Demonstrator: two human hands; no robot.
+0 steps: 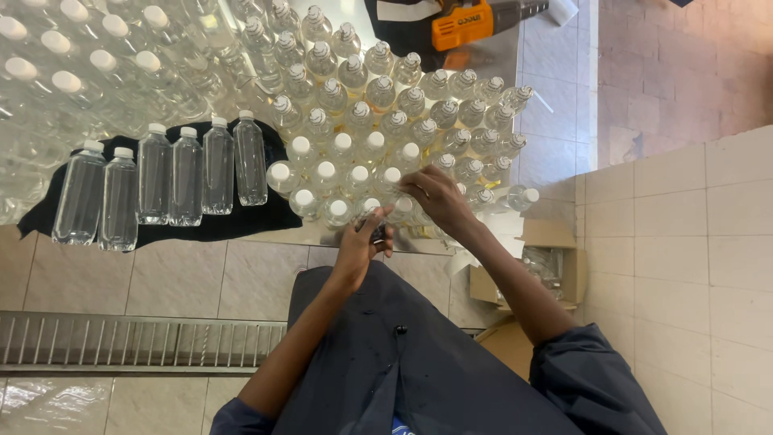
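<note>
Our left hand (360,244) is curled closed around a small dark object (378,234), of which only the tip shows between the fingers, so we cannot tell what it is. Our right hand (435,196) stretches forward with the wrist bent, and its fingertips pinch the top of a clear bottle (400,207) at the near edge of the table (274,236). Both forearms are bare, and the dark blue sleeves are pushed up to the elbows.

The table top is shiny, like metal, and it is crowded with clear plastic bottles. Those just beyond our hands have smooth white caps (326,170); those further back (419,101) have tops wrapped in clear film. On the left side of the table, six filled bottles (185,177) lie side by side on a black cloth (241,225), and more white-capped bottles (80,64) fill the far left corner.

An open cardboard box (555,266) stands on the floor beside the table's near right corner. The floor and wall have pale square tiles, and a metal drain grate (137,342) runs along the floor to our left. An orange tool (467,24) rests at the far edge.
</note>
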